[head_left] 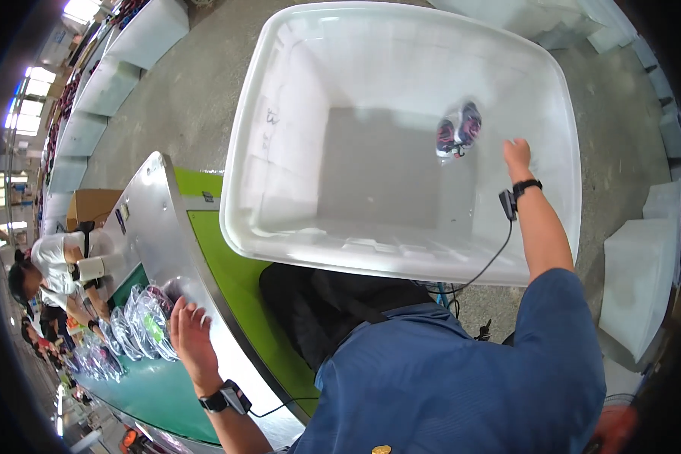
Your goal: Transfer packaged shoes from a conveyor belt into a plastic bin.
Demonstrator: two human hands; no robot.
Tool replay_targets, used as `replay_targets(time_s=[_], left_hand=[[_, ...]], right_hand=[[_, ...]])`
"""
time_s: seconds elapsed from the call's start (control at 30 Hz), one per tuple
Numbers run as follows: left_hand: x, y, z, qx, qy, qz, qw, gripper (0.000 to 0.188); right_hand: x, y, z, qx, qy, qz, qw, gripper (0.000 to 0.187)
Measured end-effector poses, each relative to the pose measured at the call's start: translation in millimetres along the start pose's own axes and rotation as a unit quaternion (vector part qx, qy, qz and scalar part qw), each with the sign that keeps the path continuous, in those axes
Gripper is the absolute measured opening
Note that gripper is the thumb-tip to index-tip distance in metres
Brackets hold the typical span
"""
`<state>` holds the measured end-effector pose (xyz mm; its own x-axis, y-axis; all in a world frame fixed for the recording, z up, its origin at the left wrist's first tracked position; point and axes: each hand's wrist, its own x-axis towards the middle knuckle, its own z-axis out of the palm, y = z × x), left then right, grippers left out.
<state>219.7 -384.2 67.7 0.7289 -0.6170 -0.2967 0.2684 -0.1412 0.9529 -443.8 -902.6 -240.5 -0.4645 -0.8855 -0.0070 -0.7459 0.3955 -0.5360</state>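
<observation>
A pair of dark shoes with pink laces, in a clear plastic bag point(458, 130), shows inside the big white plastic tub point(276, 227), toward its right side. Whether the bag rests on the tub bottom or is in the air I cannot tell. Over the tub's right part is my right hand point(517, 156), apart from the bag, its fingers curled in with nothing visible in them. My left hand point(192, 337) is raised above the metal-edged table at the left, fingers apart and holding nothing. Closest to it lie several bagged shoes point(153, 321) on the green table mat point(163, 390).
A co-worker in a white top point(53, 261) reaches toward the bagged shoes from the table's far side. A cardboard box point(91, 204) stands behind the table. White bins point(110, 83) line the upper left, and another white bin point(635, 272) stands right. A cable point(499, 253) hangs from my right wrist.
</observation>
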Motion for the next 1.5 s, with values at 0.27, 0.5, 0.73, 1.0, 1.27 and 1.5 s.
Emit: replay_targets(time_s=[0.27,0.5,0.73,1.0,1.27,1.5], left_hand=[[7.1,-32.5,-149.2,0.326,0.285,0.154,0.888,0.052],[37.4,-34.1,-274.9,0.273,0.33,-0.079,0.9,0.08],[42.2,-70.7,-255.5,0.313,0.359,0.016,0.879,0.085],[-35.3,-86.2,-176.5,0.279,0.309,0.221,0.882,0.045],[-121.5,-110.7,-145.7,0.231,0.375,0.344,0.829,0.062],[-148.5,-103.0,-165.6,-0.107,0.221,0.242,0.938,0.05]], right_hand=[[-110.6,-42.6,-13.3,0.303,-0.391,0.0,0.869,0.045],[-221.1,-195.1,-32.5,0.253,-0.446,-0.145,0.846,0.044],[-347.0,-299.9,-41.5,0.273,-0.483,-0.26,0.79,0.036],[-607.5,-409.7,-24.5,0.187,-0.801,-0.245,0.514,0.077],[-737.9,-388.7,-31.2,0.417,-0.648,-0.333,0.543,0.078],[-693.6,-407.8,-80.8,0.494,-0.389,-0.684,0.37,0.041]])
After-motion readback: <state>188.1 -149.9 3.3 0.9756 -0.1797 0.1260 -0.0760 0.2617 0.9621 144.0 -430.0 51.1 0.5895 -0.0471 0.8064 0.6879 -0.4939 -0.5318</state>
